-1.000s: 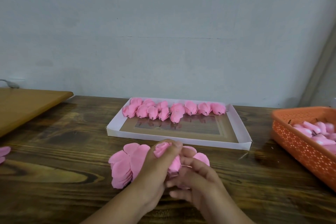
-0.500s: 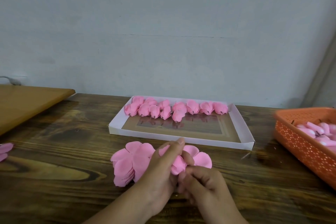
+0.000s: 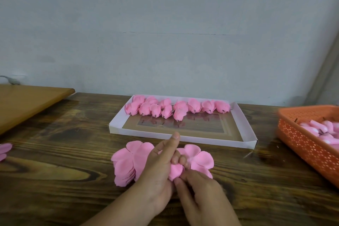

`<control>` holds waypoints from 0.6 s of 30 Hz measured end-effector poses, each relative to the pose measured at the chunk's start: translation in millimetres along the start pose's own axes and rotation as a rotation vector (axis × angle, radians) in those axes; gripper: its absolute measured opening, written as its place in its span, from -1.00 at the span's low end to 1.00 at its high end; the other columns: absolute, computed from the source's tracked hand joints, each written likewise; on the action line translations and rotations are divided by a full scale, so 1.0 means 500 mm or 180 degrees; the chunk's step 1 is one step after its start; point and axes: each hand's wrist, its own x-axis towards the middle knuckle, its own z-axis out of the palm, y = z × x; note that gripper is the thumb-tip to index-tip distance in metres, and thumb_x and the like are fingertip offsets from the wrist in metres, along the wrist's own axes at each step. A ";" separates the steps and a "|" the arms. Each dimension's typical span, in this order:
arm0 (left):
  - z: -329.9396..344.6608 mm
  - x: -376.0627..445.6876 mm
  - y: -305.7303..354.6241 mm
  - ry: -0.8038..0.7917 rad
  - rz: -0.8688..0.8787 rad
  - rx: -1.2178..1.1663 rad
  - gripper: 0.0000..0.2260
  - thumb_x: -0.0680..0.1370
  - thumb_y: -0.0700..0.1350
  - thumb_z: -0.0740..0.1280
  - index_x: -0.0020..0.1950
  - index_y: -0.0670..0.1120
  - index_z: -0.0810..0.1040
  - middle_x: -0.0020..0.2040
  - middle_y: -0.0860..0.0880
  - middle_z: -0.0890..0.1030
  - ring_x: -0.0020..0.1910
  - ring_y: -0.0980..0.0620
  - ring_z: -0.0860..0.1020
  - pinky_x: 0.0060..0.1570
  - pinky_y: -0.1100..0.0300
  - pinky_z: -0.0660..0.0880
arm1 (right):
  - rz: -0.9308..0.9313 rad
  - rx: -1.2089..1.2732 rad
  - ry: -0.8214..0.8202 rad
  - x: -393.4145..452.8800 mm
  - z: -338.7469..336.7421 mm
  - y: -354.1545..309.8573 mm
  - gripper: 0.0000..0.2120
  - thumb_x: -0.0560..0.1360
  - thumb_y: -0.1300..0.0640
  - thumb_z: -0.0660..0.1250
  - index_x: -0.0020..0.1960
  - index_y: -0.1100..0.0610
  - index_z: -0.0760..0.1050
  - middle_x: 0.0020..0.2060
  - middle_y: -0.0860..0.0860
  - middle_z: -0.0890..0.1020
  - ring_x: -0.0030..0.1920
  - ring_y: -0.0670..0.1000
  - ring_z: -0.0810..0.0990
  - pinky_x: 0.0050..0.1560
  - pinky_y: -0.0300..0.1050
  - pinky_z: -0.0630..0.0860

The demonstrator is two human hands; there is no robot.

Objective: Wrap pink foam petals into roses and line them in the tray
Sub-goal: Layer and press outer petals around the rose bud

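since a second ago the left hand [image 3: 156, 169] has uncurled off the bud's top, forefinger now pointing to 12 o'clock, while the right hand [image 3: 200, 191] pinches the half-wrapped rose [image 3: 175, 170] at 6 o'clock of the tray [image 3: 244, 126], so wrapping goes on.

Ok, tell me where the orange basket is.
The orange basket sits at the table's right edge in the head view, just right of the white tray.
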 end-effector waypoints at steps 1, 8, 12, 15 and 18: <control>0.001 0.000 -0.003 0.0007 0.0029 -0.0018 -0.65 0.33 0.04 0.51 -0.40 -0.07 0.37 -0.48 -0.01 0.28 -0.49 0.02 0.41 -0.47 0.19 0.50 | -0.0151 -0.0089 0.0108 0.001 0.002 0.002 -0.82 0.55 -0.05 0.17 0.13 -0.25 0.36 -0.22 -0.59 0.45 -0.09 -0.44 0.45 -0.26 -0.47 0.40; -0.005 -0.003 0.008 -0.0152 -0.0100 -0.0244 -0.67 0.27 0.03 0.53 -0.41 -0.08 0.41 -0.48 -0.02 0.33 -0.57 0.05 0.41 -0.55 0.24 0.45 | 0.1155 0.2516 -0.0438 0.018 -0.004 -0.012 -0.70 0.44 0.15 0.37 -0.47 0.09 0.52 -0.53 0.01 0.47 -0.50 -0.06 0.41 -0.44 -0.29 0.35; -0.009 0.004 0.016 -0.0139 0.0040 -0.0379 -0.72 0.25 0.03 0.56 -0.40 -0.02 0.48 -0.51 0.05 0.27 -0.61 0.14 0.29 -0.60 0.28 0.37 | 0.1920 0.5128 -0.0608 0.020 0.018 -0.018 -0.71 0.30 0.42 0.40 -0.11 0.08 0.64 -0.28 0.15 0.59 -0.52 0.01 0.48 -0.46 -0.30 0.43; -0.013 0.011 0.015 -0.0042 0.0160 -0.0098 -0.71 0.27 0.08 0.54 -0.49 0.02 0.48 -0.54 0.05 0.26 -0.62 0.14 0.25 -0.61 0.27 0.32 | 0.1712 0.3962 -0.0654 0.016 0.020 -0.029 -0.94 0.28 0.21 0.48 -0.35 0.16 0.62 -0.42 0.18 0.54 -0.55 0.03 0.45 -0.50 -0.27 0.36; -0.014 0.016 0.007 0.0186 0.0259 0.0050 -0.66 0.36 0.07 0.50 -0.53 0.02 0.45 -0.54 0.03 0.27 -0.62 0.12 0.25 -0.62 0.24 0.32 | 0.0835 0.1329 -0.0397 0.002 0.017 -0.015 -0.81 0.57 0.03 0.32 -0.20 -0.03 0.62 -0.28 -0.20 0.61 -0.25 -0.24 0.55 -0.22 -0.37 0.44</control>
